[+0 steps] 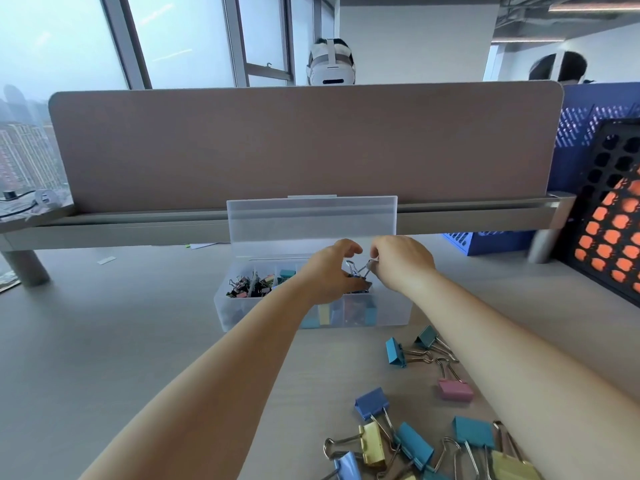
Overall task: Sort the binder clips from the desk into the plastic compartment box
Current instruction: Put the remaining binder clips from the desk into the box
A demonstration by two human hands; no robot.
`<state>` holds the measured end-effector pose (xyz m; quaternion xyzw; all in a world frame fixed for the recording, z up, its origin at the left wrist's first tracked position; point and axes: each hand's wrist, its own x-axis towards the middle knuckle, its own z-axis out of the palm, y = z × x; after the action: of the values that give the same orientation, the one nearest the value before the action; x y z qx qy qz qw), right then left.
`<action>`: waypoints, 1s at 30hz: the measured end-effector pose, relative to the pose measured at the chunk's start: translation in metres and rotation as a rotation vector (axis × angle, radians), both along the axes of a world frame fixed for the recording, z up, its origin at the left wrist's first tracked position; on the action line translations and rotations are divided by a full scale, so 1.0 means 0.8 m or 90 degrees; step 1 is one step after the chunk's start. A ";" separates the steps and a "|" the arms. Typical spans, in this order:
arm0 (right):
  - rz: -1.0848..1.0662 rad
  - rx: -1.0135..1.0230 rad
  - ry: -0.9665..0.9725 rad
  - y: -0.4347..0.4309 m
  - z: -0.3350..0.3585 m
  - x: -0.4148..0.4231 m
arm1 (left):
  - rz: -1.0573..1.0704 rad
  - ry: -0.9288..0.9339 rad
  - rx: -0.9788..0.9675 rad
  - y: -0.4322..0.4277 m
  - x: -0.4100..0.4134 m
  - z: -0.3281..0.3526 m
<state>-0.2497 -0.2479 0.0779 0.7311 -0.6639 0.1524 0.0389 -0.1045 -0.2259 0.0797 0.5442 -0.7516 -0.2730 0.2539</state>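
Head view: both hands on one binder clip over the open compartment box.
Its dark body sits in the curled left hand; the right hand pinches a wire handle, above the box's right-side compartments. Loose clips lie on the desk nearer the person, toward the right; a divider panel stands behind the box.

You're in an office: a bench backed by a partition screen, file racks at right, tall windows over city towers.
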 end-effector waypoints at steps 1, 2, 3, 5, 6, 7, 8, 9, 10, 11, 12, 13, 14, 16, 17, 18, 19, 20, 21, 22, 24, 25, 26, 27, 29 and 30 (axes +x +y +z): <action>-0.004 0.000 -0.008 0.000 -0.001 0.001 | -0.008 -0.013 -0.005 0.000 -0.001 0.000; -0.007 0.003 -0.027 0.000 -0.001 0.002 | -0.015 -0.034 -0.013 -0.001 -0.001 0.000; -0.007 0.003 -0.051 -0.001 -0.002 0.002 | -0.022 -0.059 -0.023 -0.001 -0.002 0.000; -0.001 -0.001 -0.098 -0.003 -0.003 0.003 | -0.024 -0.114 -0.052 -0.002 0.000 0.000; 0.006 0.000 -0.129 -0.004 -0.004 0.002 | -0.015 -0.135 -0.073 -0.002 0.002 -0.001; 0.017 0.006 -0.173 -0.006 -0.005 0.002 | 0.000 -0.150 -0.095 -0.003 0.004 -0.001; 0.030 0.012 -0.223 -0.006 -0.004 0.001 | 0.016 -0.159 -0.113 -0.003 0.006 -0.002; 0.042 0.013 -0.269 -0.006 -0.003 0.000 | 0.030 -0.168 -0.122 -0.002 0.008 -0.003; 0.052 0.004 -0.298 -0.005 -0.002 0.000 | 0.038 -0.180 -0.122 -0.002 0.009 -0.004; 0.062 -0.014 -0.307 -0.003 -0.001 0.000 | 0.042 -0.198 -0.115 -0.001 0.009 -0.005; 0.075 -0.035 -0.299 -0.002 0.000 -0.001 | 0.041 -0.221 -0.109 -0.001 0.008 -0.006; 0.089 -0.053 -0.288 -0.001 0.001 -0.001 | 0.038 -0.244 -0.106 -0.002 0.007 -0.007; 0.103 -0.064 -0.277 0.000 0.001 -0.001 | 0.035 -0.264 -0.104 -0.003 0.006 -0.007; 0.124 -0.076 -0.265 0.001 0.001 -0.001 | 0.029 -0.296 -0.098 -0.003 0.004 -0.007; 0.130 -0.083 -0.264 0.001 0.001 -0.001 | 0.025 -0.310 -0.094 -0.004 0.004 -0.006; 0.134 -0.091 -0.263 0.002 0.001 -0.001 | 0.018 -0.326 -0.092 -0.004 0.004 -0.005; 0.137 -0.093 -0.259 0.003 0.001 -0.001 | 0.012 -0.341 -0.090 -0.004 0.005 -0.004; 0.140 -0.084 -0.249 0.004 0.001 -0.001 | 0.009 -0.354 -0.089 -0.005 0.005 -0.003; 0.144 -0.067 -0.236 0.006 0.001 -0.001 | 0.008 -0.360 -0.089 -0.005 0.005 -0.003; 0.149 -0.046 -0.220 0.008 0.001 -0.001 | 0.011 -0.354 -0.090 -0.006 0.005 -0.003; 0.156 -0.009 -0.181 0.010 0.001 -0.001 | 0.028 -0.298 -0.089 -0.007 0.007 -0.008; 0.160 0.006 -0.162 0.012 0.001 -0.002 | 0.045 -0.253 -0.084 -0.007 0.008 -0.011; 0.164 0.020 -0.148 0.013 0.001 -0.002 | 0.061 -0.210 -0.083 -0.007 0.010 -0.013; 0.168 0.035 -0.138 0.015 0.002 -0.003 | 0.072 -0.182 -0.083 -0.006 0.011 -0.014; 0.176 0.066 -0.128 0.016 0.004 -0.005 | 0.065 -0.170 -0.088 -0.006 0.012 -0.013; 0.179 0.080 -0.120 0.017 0.005 -0.006 | 0.054 -0.180 -0.088 -0.007 0.011 -0.013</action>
<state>-0.2542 -0.2346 0.0821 0.8003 -0.5637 0.1826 -0.0912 -0.0953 -0.2312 0.0693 0.5896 -0.7732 -0.1307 0.1936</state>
